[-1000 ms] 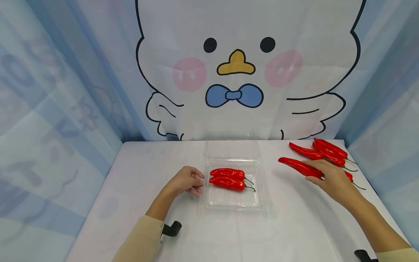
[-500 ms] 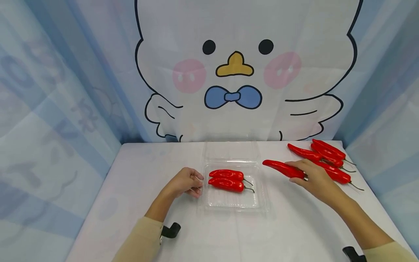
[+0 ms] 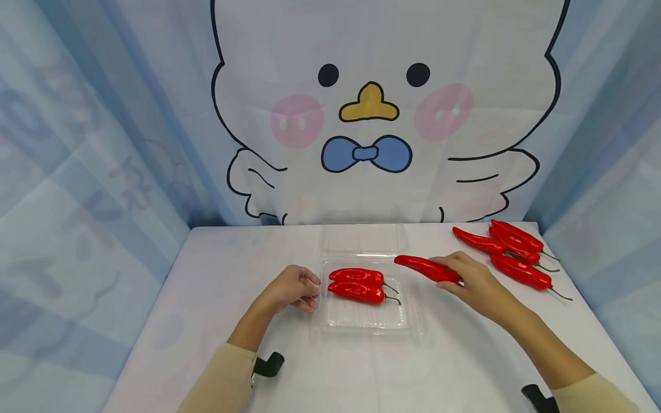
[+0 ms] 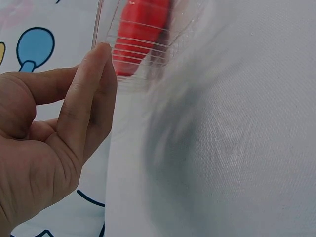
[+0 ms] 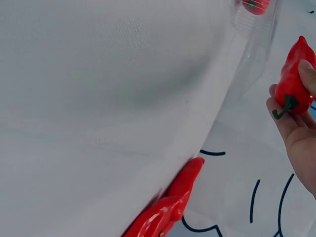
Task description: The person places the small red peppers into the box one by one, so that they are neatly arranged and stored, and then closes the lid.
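Observation:
A clear plastic container (image 3: 364, 321) stands with its lid raised at the table's middle. Two red chili peppers (image 3: 356, 293) lie side by side in it, green stems toward the right. My left hand (image 3: 293, 289) pinches the container's left edge; the left wrist view shows its fingertips (image 4: 102, 49) right at the ribbed clear wall. Between thumb and fingers, my right hand (image 3: 472, 284) grips another red chili pepper (image 3: 420, 265) by its stem end. That pepper's tip points left and overlaps the container's right edge in the head view. Its curled green stem shows in the right wrist view.
Several more red chili peppers (image 3: 521, 272) lie in a loose group at the table's far right corner. Behind the table (image 3: 232, 252) hangs a curtain (image 3: 372, 189) printed with a cartoon bird, and pale blue curtains line both sides.
My right hand has carried its pepper leftward from the group at the right to the container's right edge. The left hand stays at the container's left edge.

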The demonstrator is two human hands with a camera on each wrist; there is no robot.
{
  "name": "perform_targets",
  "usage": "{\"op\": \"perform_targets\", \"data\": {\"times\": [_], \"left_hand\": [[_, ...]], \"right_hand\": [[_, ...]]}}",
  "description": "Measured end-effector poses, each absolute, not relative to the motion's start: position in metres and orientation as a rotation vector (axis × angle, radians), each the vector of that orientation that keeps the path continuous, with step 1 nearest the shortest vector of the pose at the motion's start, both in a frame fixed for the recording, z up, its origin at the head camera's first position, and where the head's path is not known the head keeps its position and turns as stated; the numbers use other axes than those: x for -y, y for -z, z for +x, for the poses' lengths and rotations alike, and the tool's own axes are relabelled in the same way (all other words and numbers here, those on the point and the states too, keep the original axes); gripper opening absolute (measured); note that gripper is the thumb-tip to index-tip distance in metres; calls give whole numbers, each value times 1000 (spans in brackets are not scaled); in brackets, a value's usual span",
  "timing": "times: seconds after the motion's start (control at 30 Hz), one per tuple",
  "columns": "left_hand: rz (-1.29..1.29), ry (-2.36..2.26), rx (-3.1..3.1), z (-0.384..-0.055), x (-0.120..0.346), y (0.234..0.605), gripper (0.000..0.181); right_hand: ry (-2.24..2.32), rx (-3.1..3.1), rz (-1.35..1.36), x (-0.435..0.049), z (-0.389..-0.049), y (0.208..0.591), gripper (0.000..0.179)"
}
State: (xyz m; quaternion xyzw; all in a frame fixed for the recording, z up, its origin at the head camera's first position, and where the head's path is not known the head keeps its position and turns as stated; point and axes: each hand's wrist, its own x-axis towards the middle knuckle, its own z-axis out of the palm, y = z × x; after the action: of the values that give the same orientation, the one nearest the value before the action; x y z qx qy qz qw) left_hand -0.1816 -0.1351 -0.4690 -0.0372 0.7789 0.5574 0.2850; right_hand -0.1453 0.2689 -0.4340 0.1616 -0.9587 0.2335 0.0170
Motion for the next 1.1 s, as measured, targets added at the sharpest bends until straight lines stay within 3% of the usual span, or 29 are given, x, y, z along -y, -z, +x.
{"op": "perform_targets", "data": {"times": [1.1], "left_hand": [[-85,-1502,-2081,-183,136,471,19]], "right_hand": [[-775,3013,738,-217,-159,431,51]]}}
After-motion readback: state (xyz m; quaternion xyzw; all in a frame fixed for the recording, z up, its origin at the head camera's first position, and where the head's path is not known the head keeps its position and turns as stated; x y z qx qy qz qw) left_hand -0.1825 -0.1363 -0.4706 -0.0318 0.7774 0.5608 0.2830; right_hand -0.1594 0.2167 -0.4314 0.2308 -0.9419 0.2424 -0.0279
